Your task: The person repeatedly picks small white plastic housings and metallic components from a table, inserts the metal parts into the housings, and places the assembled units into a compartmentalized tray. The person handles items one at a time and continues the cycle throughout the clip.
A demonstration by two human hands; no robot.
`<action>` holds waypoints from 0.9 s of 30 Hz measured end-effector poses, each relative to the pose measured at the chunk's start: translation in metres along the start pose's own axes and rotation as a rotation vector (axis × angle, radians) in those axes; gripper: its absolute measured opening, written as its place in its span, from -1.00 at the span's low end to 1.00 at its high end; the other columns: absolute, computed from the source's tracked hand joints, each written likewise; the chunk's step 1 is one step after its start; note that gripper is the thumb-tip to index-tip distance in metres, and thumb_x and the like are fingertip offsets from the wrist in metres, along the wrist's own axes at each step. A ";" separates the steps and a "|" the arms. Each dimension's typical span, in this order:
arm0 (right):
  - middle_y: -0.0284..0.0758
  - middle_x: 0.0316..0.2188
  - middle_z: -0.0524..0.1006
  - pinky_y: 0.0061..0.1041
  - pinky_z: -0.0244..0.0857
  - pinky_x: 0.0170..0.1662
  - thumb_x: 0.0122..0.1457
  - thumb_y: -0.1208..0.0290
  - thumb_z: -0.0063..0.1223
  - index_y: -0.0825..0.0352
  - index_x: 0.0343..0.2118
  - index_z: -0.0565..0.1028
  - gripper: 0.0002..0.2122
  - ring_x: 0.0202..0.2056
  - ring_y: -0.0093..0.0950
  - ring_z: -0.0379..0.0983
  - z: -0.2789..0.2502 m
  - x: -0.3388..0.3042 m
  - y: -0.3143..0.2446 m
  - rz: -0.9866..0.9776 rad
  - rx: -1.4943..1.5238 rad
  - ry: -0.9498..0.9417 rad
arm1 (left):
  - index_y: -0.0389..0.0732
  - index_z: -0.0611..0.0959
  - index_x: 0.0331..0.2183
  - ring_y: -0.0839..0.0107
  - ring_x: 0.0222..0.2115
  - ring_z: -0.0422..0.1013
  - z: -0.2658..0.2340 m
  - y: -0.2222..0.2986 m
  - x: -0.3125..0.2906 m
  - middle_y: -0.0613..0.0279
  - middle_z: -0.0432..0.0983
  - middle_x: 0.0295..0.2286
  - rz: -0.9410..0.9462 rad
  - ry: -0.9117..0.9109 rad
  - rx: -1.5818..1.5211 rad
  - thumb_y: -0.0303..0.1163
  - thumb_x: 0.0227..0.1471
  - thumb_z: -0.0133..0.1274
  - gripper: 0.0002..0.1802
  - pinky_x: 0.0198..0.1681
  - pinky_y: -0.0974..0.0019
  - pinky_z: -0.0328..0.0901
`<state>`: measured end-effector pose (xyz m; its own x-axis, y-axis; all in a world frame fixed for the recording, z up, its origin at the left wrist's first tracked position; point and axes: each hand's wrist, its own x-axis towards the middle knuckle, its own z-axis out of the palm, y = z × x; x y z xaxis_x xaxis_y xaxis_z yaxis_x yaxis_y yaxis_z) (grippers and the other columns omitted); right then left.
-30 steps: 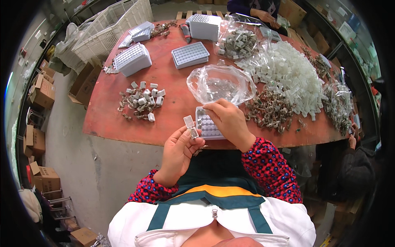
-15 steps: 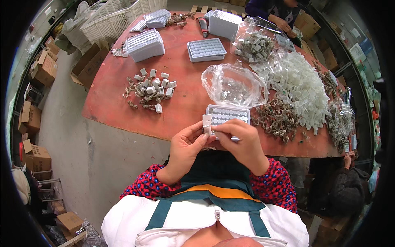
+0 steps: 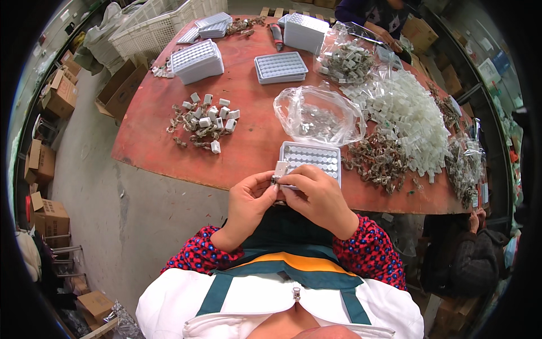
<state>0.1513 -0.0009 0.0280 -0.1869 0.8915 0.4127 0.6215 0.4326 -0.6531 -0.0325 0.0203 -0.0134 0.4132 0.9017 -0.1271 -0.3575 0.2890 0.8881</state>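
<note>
Left hand (image 3: 245, 206) grips, right hand (image 3: 319, 200) pinches: one small white case (image 3: 281, 168), apparently unfinished, at the counter's (image 3: 243, 113) six-o'clock edge. Ten o'clock: cased heap (image 3: 213, 113), seemingly done. Two o'clock: translucent pile (image 3: 409, 116), seemingly left.

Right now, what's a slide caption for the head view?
Left hand holds a small white case, right hand against it, near a pale tray.

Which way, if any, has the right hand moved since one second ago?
Yes: the right hand moved toward the near edge of the red table, from the nearest tray's far end to the white case in the left hand.
</note>
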 end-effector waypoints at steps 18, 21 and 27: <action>-0.25 -0.37 0.59 -0.41 0.46 -0.34 0.06 0.56 0.26 0.32 -0.26 0.61 -0.84 -0.43 -0.28 0.56 -0.006 0.001 0.002 0.100 0.138 0.044 | -0.50 0.47 0.09 0.36 -0.15 0.57 0.005 0.006 0.005 0.00 0.58 -0.10 -0.008 0.018 -0.024 -0.56 0.24 0.05 -0.59 -0.02 0.31 0.50; -0.29 -0.38 0.57 -0.38 0.47 -0.31 0.05 0.53 0.27 0.31 -0.30 0.59 -0.86 -0.38 -0.29 0.56 0.001 -0.003 -0.005 -0.002 -0.057 0.105 | -0.51 0.47 0.08 0.35 -0.14 0.56 0.009 0.004 0.003 -0.02 0.57 -0.10 0.014 -0.010 -0.023 -0.56 0.24 0.05 -0.60 -0.01 0.30 0.50; -0.29 -0.38 0.56 -0.36 0.46 -0.30 0.06 0.51 0.25 0.30 -0.31 0.58 -0.87 -0.33 -0.29 0.56 0.008 -0.007 -0.006 -0.021 -0.098 0.108 | -0.51 0.48 0.07 0.36 -0.13 0.55 0.006 0.002 -0.005 0.01 0.57 -0.09 0.060 -0.011 0.073 -0.57 0.23 0.06 -0.61 -0.01 0.30 0.48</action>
<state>0.1430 -0.0086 0.0242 -0.1205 0.8606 0.4949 0.6906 0.4308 -0.5810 -0.0297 0.0147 -0.0082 0.4022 0.9130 -0.0677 -0.3200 0.2095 0.9240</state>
